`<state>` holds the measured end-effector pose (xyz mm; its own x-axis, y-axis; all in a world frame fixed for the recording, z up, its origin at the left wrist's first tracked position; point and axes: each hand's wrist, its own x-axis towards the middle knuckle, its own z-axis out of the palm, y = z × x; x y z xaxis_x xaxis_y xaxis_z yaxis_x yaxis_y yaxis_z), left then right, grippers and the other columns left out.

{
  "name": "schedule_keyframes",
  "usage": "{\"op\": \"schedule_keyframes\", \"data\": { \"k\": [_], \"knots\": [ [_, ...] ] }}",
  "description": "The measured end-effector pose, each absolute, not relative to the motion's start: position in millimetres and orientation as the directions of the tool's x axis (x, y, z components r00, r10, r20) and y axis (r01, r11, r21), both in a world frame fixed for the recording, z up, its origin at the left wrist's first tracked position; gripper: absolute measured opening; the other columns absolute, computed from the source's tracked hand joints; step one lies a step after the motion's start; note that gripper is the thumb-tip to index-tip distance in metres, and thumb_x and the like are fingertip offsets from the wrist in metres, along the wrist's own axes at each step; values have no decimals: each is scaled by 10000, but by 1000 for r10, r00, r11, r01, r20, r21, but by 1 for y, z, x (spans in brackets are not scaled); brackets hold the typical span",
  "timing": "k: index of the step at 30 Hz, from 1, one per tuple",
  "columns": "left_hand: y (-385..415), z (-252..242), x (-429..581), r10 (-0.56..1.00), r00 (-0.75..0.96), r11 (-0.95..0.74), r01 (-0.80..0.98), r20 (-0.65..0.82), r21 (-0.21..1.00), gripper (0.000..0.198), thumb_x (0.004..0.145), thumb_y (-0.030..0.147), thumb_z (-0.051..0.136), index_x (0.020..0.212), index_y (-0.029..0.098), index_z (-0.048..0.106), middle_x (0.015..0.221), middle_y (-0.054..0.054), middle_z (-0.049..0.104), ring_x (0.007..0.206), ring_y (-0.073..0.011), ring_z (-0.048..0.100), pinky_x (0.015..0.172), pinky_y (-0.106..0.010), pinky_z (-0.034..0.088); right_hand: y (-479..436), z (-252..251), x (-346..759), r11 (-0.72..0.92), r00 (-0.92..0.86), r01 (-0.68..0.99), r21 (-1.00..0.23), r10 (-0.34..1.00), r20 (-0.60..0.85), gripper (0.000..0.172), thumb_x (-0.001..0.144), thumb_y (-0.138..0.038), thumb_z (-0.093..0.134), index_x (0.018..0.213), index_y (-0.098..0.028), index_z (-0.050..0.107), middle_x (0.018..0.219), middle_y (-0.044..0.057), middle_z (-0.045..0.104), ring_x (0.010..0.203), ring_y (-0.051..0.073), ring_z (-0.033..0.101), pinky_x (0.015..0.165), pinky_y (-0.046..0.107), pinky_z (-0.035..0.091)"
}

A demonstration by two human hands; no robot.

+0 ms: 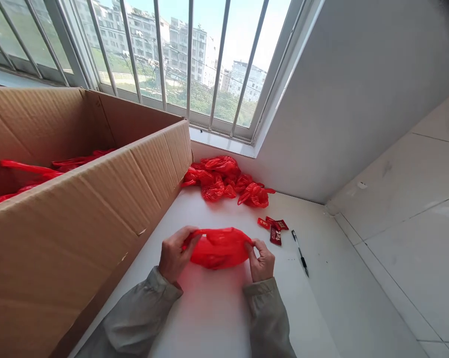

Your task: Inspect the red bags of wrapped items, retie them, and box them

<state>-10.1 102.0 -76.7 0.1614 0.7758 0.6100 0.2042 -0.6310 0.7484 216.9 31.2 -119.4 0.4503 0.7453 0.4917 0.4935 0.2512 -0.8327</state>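
A red plastic bag (219, 251) is stretched sideways between my two hands, above the white tabletop (205, 318). My left hand (176, 252) pinches its left end between thumb and fingers. At the other end, my right hand (261, 259) grips the bag with thumb and forefinger. Some darker shapes show through the thin plastic, but I cannot make out what they are. Beyond my hands, several crumpled, knotted red plastic bags (224, 179) lie in a heap against the wall.
On the left stands a large open cardboard box (109, 214) with red plastic bags (34, 171) inside. Several small red packets (275, 235) and a pen (301, 253) lie right of my hands. A barred window (189, 59) is behind the table, with walls at the right.
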Motion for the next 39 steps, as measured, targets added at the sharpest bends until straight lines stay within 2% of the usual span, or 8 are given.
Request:
{"op": "schedule_keyframes", "data": {
  "k": [6, 13, 16, 20, 23, 28, 36, 39],
  "knots": [
    [106, -73, -10, 923, -94, -383, -110, 374, 917, 232, 862, 402, 533, 785, 184, 549, 623, 32, 504, 509, -110, 456, 487, -198, 372, 25, -121, 235, 269, 622, 258, -928, 689, 372, 190, 809, -361, 523, 782, -174, 534, 672, -24, 539, 584, 113, 497, 554, 231, 425],
    [90, -52, -15, 891, 155, -366, -310, 426, 877, 200, 703, 389, 610, 704, 191, 585, 746, -69, 585, 747, -237, 536, 677, -348, 460, -8, -84, 228, 313, 608, 251, -916, 685, 401, 358, 700, -262, 549, 1050, -194, 523, 1027, 87, 589, 942, 226, 593, 782, 379, 497],
    [83, -43, -21, 812, 271, -429, -322, 517, 844, 134, 788, 328, 560, 755, 203, 594, 744, -68, 576, 771, -236, 499, 725, -362, 418, -37, -41, 216, 393, 408, 482, -783, 690, 598, 366, 723, -224, 527, 1086, -218, 573, 1222, 108, 533, 1184, 297, 485, 962, 510, 402],
    [72, -28, -25, 790, 295, -455, -306, 537, 836, 178, 858, 304, 489, 766, 198, 599, 706, -65, 558, 756, -230, 478, 713, -354, 395, -48, -4, 188, 493, 51, 728, -477, 655, 754, 242, 810, -159, 474, 936, -264, 652, 1067, 49, 620, 1096, 271, 519, 966, 524, 383],
    [60, -17, -28, 810, 313, -424, -270, 495, 865, 255, 862, 290, 438, 664, 197, 570, 643, -58, 503, 689, -219, 447, 649, -342, 371, -25, -11, 176, 427, -166, 868, -255, 732, 661, 239, 848, -125, 469, 934, -263, 645, 846, 13, 670, 983, 239, 557, 1023, 546, 308],
    [49, -13, -42, 831, 350, -373, -226, 433, 900, 243, 749, 240, 441, 507, 214, 430, 521, -31, 375, 561, -196, 372, 578, -350, 322, 7, -57, 194, 186, -129, 980, -64, 853, 505, 154, 869, -240, 497, 795, -229, 631, 671, 42, 640, 919, 313, 542, 965, 734, 140],
    [30, 14, -65, 730, 511, -518, -20, 454, 855, 407, 915, 477, 335, 676, 236, 560, 592, -57, 487, 610, -241, 468, 602, -403, 407, -13, -80, 207, 202, -120, 970, -132, 878, 463, 790, 580, -614, 686, 1266, -262, 514, 1125, 138, 594, 1204, 463, 381, 922, 660, 300],
    [9, 31, -41, 607, 531, -769, 203, 591, 606, 354, 948, 452, 324, 996, 255, 614, 866, -99, 616, 775, -272, 559, 723, -427, 454, -16, -83, 189, 184, -63, 942, -282, 919, 390, 726, 609, -548, 693, 1256, -268, 521, 1136, 149, 603, 1196, 482, 397, 928, 711, 232]
  ]
}}
